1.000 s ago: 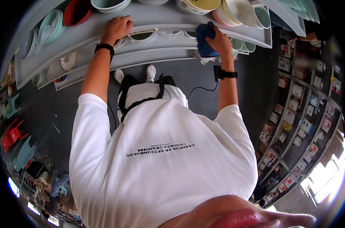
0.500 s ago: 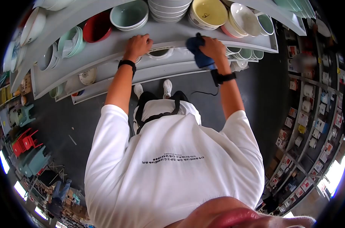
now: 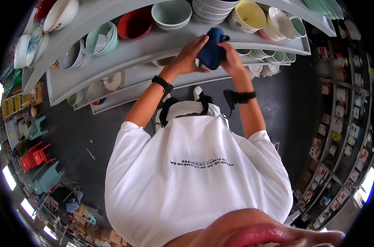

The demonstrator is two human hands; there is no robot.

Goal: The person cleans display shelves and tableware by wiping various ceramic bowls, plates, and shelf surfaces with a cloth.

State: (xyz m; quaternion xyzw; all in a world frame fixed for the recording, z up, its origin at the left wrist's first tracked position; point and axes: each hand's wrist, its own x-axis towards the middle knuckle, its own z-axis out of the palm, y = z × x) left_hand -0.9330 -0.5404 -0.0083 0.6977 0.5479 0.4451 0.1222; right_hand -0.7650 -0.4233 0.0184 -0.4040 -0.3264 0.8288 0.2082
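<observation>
A dark blue folded cloth [image 3: 211, 50] hangs in the air just in front of the shelf edge. My right hand [image 3: 232, 59] grips its right side, thumb and fingers closed on the fabric. On the cloth's other side is my left hand [image 3: 191, 55], its fingers and thumb spread apart around the left edge. The fingertips meet the cloth there, though I cannot tell how firmly. A black band circles each wrist. Beyond my hands, a red bowl [image 3: 134, 25], a stack of pale green bowls [image 3: 171, 16] and a yellow bowl [image 3: 248, 18] stand on the shelf.
The grey shelf [image 3: 125, 51] runs in front of me, with more bowls on the tiers above and below. Racks of boxed goods [image 3: 339, 123] line the right. Red stools [image 3: 34, 156] and green stools [image 3: 43, 177] stand on the floor at left.
My left hand has left the shelf edge, opened and come across to the cloth. The right hand has brought the cloth slightly up. The view has shifted, so the bowls sit farther right.
</observation>
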